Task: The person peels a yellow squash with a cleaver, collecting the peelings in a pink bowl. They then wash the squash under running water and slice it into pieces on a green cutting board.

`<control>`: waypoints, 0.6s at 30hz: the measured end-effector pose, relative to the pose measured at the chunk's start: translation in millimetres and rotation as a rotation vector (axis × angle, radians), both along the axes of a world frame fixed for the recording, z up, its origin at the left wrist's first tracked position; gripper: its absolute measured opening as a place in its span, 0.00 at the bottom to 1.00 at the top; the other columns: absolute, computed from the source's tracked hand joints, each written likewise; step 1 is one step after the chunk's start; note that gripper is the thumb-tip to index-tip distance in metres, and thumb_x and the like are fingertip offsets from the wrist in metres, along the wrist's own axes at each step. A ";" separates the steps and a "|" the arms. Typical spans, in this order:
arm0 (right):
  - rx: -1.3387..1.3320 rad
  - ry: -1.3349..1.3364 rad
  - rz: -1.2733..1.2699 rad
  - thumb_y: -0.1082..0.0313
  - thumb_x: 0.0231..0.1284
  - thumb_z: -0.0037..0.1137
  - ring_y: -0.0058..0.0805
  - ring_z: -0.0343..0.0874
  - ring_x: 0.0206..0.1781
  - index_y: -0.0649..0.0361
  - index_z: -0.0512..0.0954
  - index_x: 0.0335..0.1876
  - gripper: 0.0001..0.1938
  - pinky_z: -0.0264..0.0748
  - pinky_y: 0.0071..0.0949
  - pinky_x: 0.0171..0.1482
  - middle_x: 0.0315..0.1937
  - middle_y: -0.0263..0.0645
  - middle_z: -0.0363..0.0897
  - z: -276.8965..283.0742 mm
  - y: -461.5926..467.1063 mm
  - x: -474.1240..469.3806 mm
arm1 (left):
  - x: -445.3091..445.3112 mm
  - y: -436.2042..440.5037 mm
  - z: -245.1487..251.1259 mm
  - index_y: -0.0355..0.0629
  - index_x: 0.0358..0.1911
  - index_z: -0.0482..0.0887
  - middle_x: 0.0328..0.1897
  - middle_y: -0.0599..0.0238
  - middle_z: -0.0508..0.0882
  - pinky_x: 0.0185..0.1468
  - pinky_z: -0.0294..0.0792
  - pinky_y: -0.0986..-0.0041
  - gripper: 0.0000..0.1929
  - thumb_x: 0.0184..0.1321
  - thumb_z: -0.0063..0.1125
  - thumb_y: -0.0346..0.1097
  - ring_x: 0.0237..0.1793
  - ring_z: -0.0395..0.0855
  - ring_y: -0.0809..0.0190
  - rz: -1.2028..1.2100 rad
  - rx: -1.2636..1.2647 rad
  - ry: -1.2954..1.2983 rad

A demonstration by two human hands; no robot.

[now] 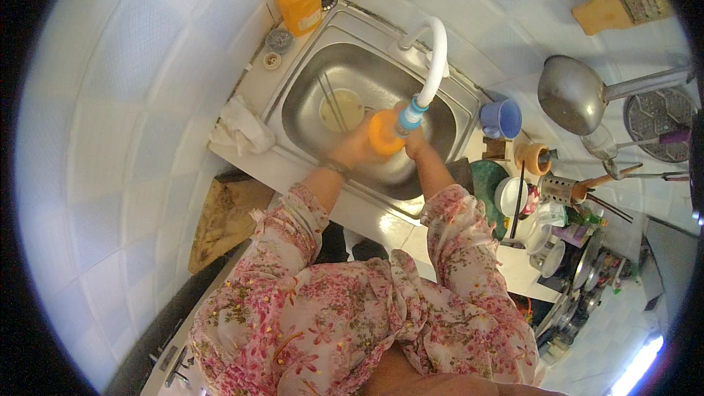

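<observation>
Both my hands are over a stainless steel sink [300, 96], under the tap. My left hand [352, 149] grips the near left side of a bright orange container [385, 140], perhaps a cup or bowl; motion blurs its outline. On its other side, my right hand [416, 143] holds it too, partly hidden by the blue and clear tap nozzle [410, 116]. That nozzle hangs from a curved white tap hose [438, 60] directly above the container. In the sink basin lies a pale round dish [352, 103], with a pair of chopsticks [328, 93] across it.
A bottle of orange liquid [300, 8] and a scouring pad [279, 40] stand at the far left corner. A white cloth [245, 126] lies left of the sink. To the right are a blue mug [500, 119], a white bowl [511, 197] and a hanging metal ladle [572, 93].
</observation>
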State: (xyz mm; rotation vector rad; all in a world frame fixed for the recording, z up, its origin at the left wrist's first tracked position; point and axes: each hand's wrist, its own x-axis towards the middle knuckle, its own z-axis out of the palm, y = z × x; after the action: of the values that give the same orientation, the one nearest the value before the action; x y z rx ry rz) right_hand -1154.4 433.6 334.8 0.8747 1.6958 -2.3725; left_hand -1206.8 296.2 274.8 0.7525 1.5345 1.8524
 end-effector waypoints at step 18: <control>0.531 -0.061 0.095 0.54 0.60 0.55 0.40 0.77 0.53 0.60 0.74 0.52 0.21 0.72 0.34 0.54 0.50 0.48 0.77 -57.6 17.0 16.1 | 38.6 29.5 -16.4 0.46 0.57 0.71 0.58 0.60 0.77 0.60 0.68 0.63 0.29 0.64 0.44 0.62 0.56 0.76 0.55 0.273 -0.427 -0.146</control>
State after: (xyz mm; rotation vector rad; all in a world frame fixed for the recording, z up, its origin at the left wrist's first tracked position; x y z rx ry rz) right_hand -1138.3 450.6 277.1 0.8856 2.3264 -1.8343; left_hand -1168.2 325.7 258.4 0.2156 1.9185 1.6309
